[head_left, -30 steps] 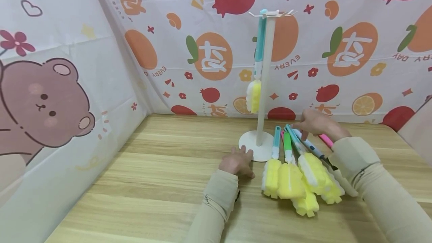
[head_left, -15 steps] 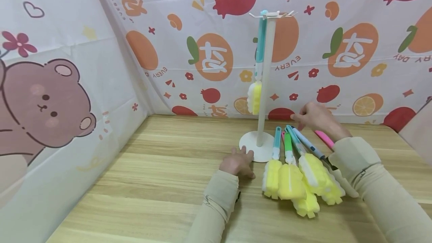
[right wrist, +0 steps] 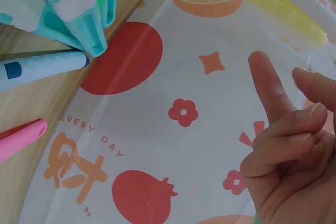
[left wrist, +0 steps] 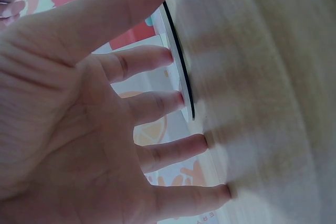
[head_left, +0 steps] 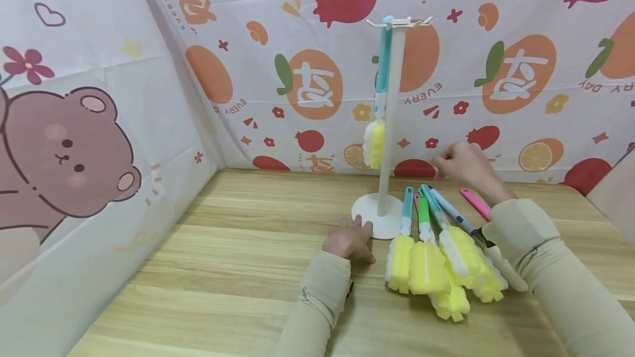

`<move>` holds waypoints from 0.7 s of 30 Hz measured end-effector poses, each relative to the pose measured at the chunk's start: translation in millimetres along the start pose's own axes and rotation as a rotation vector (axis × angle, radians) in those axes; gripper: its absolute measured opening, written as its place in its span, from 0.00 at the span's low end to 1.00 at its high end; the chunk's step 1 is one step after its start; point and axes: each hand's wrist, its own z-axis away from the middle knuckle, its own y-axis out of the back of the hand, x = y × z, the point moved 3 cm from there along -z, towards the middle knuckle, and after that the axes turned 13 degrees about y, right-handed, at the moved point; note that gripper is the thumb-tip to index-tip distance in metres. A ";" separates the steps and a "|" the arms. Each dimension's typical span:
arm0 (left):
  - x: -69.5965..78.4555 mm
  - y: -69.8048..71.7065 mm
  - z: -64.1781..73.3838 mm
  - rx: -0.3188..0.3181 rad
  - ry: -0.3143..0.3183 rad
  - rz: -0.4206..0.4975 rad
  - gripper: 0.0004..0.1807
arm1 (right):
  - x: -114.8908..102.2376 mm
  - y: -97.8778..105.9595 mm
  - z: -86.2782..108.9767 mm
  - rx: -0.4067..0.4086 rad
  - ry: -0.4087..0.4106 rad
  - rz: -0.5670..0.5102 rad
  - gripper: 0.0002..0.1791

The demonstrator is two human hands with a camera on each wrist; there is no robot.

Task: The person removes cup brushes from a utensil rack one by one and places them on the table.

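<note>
A white stand (head_left: 389,125) with a round base (head_left: 382,219) carries one teal-handled yellow sponge brush (head_left: 378,98) on its top hooks. Several more sponge brushes (head_left: 426,258) lie on the wooden table right of the base, handles pointing to the back. My left hand (head_left: 353,237) lies flat on the table, its straight fingers (left wrist: 157,59) touching the base edge (left wrist: 181,85). My right hand (head_left: 461,165) hovers above the handle ends and holds nothing. In the right wrist view the right hand (right wrist: 291,124) has the index finger out and the others loosely curled.
A pink handle (head_left: 474,203) lies apart at the right, seen as the pink handle (right wrist: 21,139) beside a blue-and-white handle (right wrist: 42,69). Fruit-print cloth (head_left: 317,81) closes the back, a bear-print cloth (head_left: 64,153) the left. Bare wooden table (head_left: 233,258) stretches left of the stand.
My right hand has lifted off the brush handles and risen toward the back cloth, holding nothing. The left hand and the brushes have stayed in place.
</note>
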 end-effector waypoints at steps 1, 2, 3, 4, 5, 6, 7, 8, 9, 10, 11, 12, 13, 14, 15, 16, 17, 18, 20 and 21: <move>-0.2 0.0 0.1 0.000 0.000 0.002 0.38 | -1.3 1.0 -0.5 0.011 0.005 -0.001 0.19; -0.4 0.0 0.2 0.001 -0.001 0.003 0.38 | -2.7 2.1 -1.2 0.023 0.010 -0.002 0.19; -0.6 0.0 0.2 0.001 -0.001 0.005 0.38 | -4.6 3.4 -2.0 0.037 0.018 -0.004 0.19; -0.7 0.1 0.2 0.001 -0.001 0.008 0.38 | -6.4 4.7 -3.0 0.049 0.025 -0.005 0.18; -0.7 0.2 0.2 0.001 -0.002 0.009 0.38 | -8.4 6.1 -4.2 0.063 0.036 -0.001 0.18; -0.7 0.2 0.1 0.001 -0.002 0.011 0.37 | -10.3 7.6 -5.4 0.077 0.042 0.002 0.18; -0.7 0.1 0.1 0.000 -0.002 0.012 0.37 | -12.1 9.1 -6.6 0.089 0.046 0.005 0.18; -0.7 0.1 0.1 0.001 -0.003 0.011 0.37 | -13.9 10.6 -7.8 0.101 0.050 0.007 0.18; -0.5 0.0 0.0 0.001 -0.003 0.012 0.37 | -15.7 11.9 -8.8 0.109 0.052 0.008 0.18; -0.6 -0.2 -0.2 0.000 -0.003 0.013 0.37 | -17.2 12.6 -10.0 0.115 0.051 0.011 0.18; -0.7 -0.4 -0.3 -0.001 -0.003 0.012 0.37 | -18.4 13.1 -11.1 0.119 0.047 0.011 0.18; -0.7 -0.7 -0.5 -0.002 -0.002 0.010 0.37 | -19.6 13.4 -11.9 0.121 0.041 0.007 0.17; -0.7 -0.8 -0.6 -0.002 -0.003 0.010 0.37 | -20.6 13.4 -12.5 0.122 0.037 0.003 0.17; -0.6 -0.8 -0.7 -0.003 -0.003 0.009 0.37 | -21.4 13.3 -13.0 0.123 0.033 0.001 0.16; -0.5 -1.0 -1.0 -0.003 -0.003 0.009 0.37 | -22.2 13.1 -13.4 0.124 0.030 0.000 0.16; -0.5 -1.0 -1.2 -0.002 -0.003 0.007 0.37 | -22.9 12.7 -13.6 0.125 0.030 -0.002 0.16; -0.4 -1.0 -1.3 0.000 -0.004 0.004 0.37 | -23.5 12.4 -13.9 0.128 0.031 -0.006 0.16; -0.5 -1.2 -1.7 0.002 -0.004 0.001 0.37 | -24.2 12.2 -13.9 0.131 0.036 -0.008 0.15; -0.6 -1.2 -1.8 0.004 -0.004 0.000 0.36 | -25.4 11.7 -14.2 0.136 0.049 -0.010 0.15; -0.8 -1.4 -1.9 0.005 -0.003 -0.001 0.36 | -26.1 11.5 -14.2 0.139 0.055 -0.011 0.15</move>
